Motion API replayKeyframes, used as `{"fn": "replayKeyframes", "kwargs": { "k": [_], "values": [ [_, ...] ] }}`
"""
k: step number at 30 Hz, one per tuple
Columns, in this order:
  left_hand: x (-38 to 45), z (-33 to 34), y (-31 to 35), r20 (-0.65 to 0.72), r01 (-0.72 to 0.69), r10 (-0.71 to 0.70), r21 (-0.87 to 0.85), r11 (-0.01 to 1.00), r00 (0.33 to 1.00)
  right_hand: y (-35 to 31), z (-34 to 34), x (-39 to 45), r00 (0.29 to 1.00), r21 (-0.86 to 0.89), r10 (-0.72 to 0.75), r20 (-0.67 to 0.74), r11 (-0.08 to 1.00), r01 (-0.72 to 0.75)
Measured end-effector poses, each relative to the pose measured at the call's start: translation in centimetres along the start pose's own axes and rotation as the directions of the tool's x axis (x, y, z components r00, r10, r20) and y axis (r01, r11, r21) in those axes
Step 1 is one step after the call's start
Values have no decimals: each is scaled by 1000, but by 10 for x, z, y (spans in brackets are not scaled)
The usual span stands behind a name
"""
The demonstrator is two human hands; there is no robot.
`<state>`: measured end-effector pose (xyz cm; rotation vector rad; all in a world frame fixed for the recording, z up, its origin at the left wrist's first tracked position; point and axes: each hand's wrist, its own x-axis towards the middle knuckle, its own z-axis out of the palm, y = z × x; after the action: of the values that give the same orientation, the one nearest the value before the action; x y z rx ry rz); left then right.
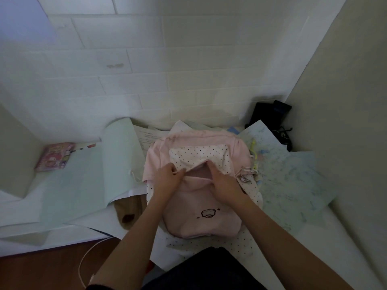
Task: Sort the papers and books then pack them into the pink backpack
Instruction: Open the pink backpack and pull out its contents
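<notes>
We see the pink backpack point(201, 206) lying flat atop scattered papers point(293, 174) on the surface, our left hand point(167, 176) and right hand point(222, 183) each pinching its soft, floppy opening, which likely needs holding by the rim.

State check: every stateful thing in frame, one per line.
backpack: lying flat on the papers, front pocket held open
left hand: pinches the dotted pocket edge
right hand: grips the pocket's other side
green sheet: far edge curled up
pink book: closed, unpacked, far left
map sheets: loose, unpacked
</notes>
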<state>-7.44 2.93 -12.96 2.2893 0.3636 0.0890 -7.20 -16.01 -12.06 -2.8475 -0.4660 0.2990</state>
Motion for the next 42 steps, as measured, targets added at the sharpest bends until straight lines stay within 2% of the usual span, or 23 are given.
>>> {"fn": "replayKeyframes", "kwargs": {
  "k": [3,5,7,11,14,16,18,22,24,25,27,28,30,31,34,35,36,37,38,39,40,41,42],
  "values": [
    [7,-12,-5,-101,60,-76,-153,986,992,4,0,1,995,76,97,-22,993,-95],
    [10,-18,-5,-162,70,-103,-194,978,981,3,0,3,991,133,134,-21,983,-130],
    [12,-19,-6,-137,83,-108,-180,980,985,2,0,7,990,184,141,19,973,-142],
    [8,-24,-16,10,137,-137,-83,987,991,13,-19,4,965,363,45,258,921,-140],
    [-5,-22,-15,68,-3,5,-28,1000,998,19,-34,-13,955,319,-53,292,947,-45],
    [-14,-16,-8,104,-102,102,-3,995,989,12,-31,-30,872,287,-117,475,957,-28],
    [-19,-9,-3,118,-165,158,53,985,980,0,-19,-49,809,134,-51,585,990,-35],
    [-21,-11,-8,199,-178,157,93,980,967,-23,3,-74,823,-47,-22,568,997,59],
    [-21,-17,-16,234,-171,149,74,983,961,-28,1,-75,881,-90,-24,473,993,76],
    [-21,-19,-20,245,-164,146,56,985,959,-31,-5,-73,924,-119,1,381,992,48],
    [-20,-25,-22,236,-163,153,27,986,960,-31,-19,-63,983,-206,128,131,973,-100],
    [-20,-27,-22,211,-163,158,6,987,965,-30,-28,-57,981,-234,193,-36,952,-196],
    [-22,-31,-17,114,-169,174,-53,984,978,-24,-49,-42,901,-207,216,-377,928,-309],
    [-25,-33,-13,43,-181,185,-81,980,982,-22,-58,-32,859,-156,213,-466,936,-317],
    [-40,-38,-2,-204,-204,174,-141,969,963,-19,-68,3,849,-11,268,-455,952,-306],
    [-46,-39,2,-278,-249,218,-82,965,936,-20,-65,13,843,37,284,-457,953,-301],
    [-51,-39,5,-327,-336,328,35,941,886,-22,-60,20,842,93,293,-452,955,-282],
    [-54,-36,7,-321,-454,488,178,873,812,-22,-52,24,864,149,281,-417,959,-240],
    [-56,-31,8,-227,-573,642,305,761,732,-22,-41,26,917,193,240,-320,963,-185],
    [-54,-26,9,-41,-657,719,374,654,693,-20,-27,24,967,206,184,-178,968,-146],
    [-51,-21,9,180,-691,688,403,600,703,-16,-12,21,991,156,129,-20,980,-125],
    [-47,-15,7,386,-680,560,435,590,733,-10,1,17,987,46,108,122,992,-114],
    [-43,-9,2,518,-644,400,479,596,756,0,13,12,969,-66,129,212,991,-117]
  ]
}}
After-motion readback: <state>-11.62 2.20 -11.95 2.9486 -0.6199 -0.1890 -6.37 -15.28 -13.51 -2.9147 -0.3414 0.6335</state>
